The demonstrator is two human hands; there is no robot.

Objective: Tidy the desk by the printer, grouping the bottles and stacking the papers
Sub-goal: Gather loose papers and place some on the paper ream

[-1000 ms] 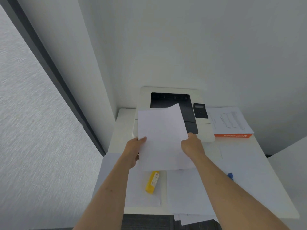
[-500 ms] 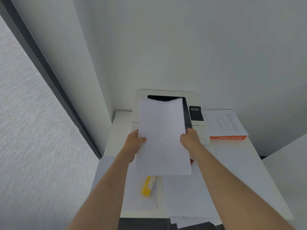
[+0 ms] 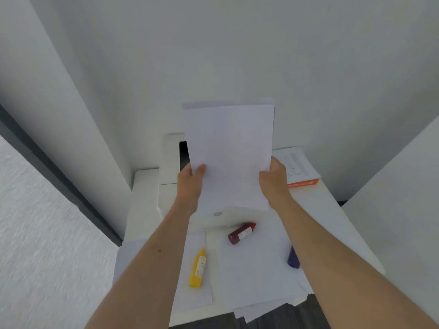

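I hold a small sheaf of white papers (image 3: 229, 153) upright in front of the printer (image 3: 169, 176). My left hand (image 3: 190, 186) grips its left edge and my right hand (image 3: 273, 181) grips its right edge. On the desk below lie a yellow bottle (image 3: 197, 269), a dark red bottle (image 3: 241, 233) and a blue bottle (image 3: 293, 257), the last partly hidden by my right forearm. They rest on loose white sheets (image 3: 251, 274) spread over the desk, some hanging past its front edge.
An orange-edged ream with a printed sheet on top (image 3: 301, 167) sits right of the printer. The white desk (image 3: 142, 200) stands in a corner, with walls behind and to the left. A white panel (image 3: 399, 210) rises at the right.
Both hands lifted the papers higher and stood them upright, so they hide most of the printer top. The camera tilted, and the red and blue bottles came into view.
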